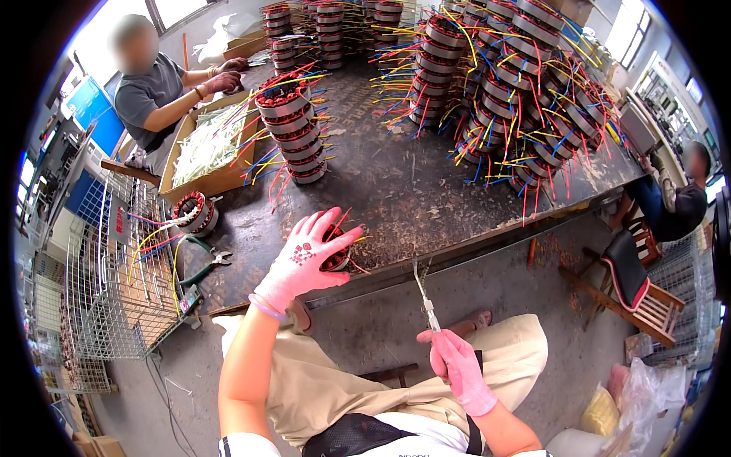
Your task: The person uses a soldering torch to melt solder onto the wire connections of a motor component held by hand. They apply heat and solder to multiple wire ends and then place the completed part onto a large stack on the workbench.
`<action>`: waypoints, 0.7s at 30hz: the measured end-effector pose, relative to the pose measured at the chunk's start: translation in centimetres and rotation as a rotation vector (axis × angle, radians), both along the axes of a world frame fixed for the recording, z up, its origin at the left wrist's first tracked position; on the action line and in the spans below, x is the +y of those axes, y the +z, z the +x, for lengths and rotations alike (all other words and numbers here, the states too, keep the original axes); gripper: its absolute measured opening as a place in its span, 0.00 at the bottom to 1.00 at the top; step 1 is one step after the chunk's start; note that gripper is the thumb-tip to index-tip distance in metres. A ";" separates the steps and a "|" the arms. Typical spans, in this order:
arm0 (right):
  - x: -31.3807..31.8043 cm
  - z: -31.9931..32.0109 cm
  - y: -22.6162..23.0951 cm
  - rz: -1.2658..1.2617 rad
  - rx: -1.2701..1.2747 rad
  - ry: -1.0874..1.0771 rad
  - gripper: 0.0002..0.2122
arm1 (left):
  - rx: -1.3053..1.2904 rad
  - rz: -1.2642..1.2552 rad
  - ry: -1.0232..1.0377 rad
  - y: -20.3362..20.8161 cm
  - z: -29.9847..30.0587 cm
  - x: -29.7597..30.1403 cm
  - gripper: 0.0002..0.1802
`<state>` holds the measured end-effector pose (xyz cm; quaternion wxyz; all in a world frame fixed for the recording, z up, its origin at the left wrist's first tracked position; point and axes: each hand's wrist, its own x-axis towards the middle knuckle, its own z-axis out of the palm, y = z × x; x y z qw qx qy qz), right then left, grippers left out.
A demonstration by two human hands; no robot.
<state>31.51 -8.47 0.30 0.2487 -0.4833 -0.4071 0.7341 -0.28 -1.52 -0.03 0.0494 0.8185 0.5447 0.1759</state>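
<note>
My left hand (301,263), in a pink glove, lies over a motor stator (333,257) near the table's front edge. Its fingers are spread around the stator and hide much of it; a few red and yellow wire ends stick out. My right hand (459,369), also gloved in pink, is closed around a slim tool (432,314) with a metal shaft, held above my lap. From the tool's tip a whitish cord or strip (419,278) runs up to the table edge. The tool's exact kind cannot be made out.
On the dark worktable (358,160) stand a stator stack (293,137) and a large cluster of stacks (510,91). Left lie a single stator (195,215), green-handled pliers (204,263) and a cardboard box of white sleeves (209,145). One person works far left; another sits at right.
</note>
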 end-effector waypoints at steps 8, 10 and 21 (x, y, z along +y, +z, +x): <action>0.1 -0.2 -0.3 -0.031 0.028 0.004 0.18 | -0.007 -0.010 0.018 -1.1 0.0 0.5 0.49; 0.0 -0.4 -0.3 -0.045 0.002 0.006 0.18 | -0.020 0.004 0.023 -1.6 -0.1 0.4 0.49; -0.6 0.1 -2.6 -0.023 0.159 -0.031 0.17 | 0.027 0.031 0.038 -1.0 -0.6 0.1 0.55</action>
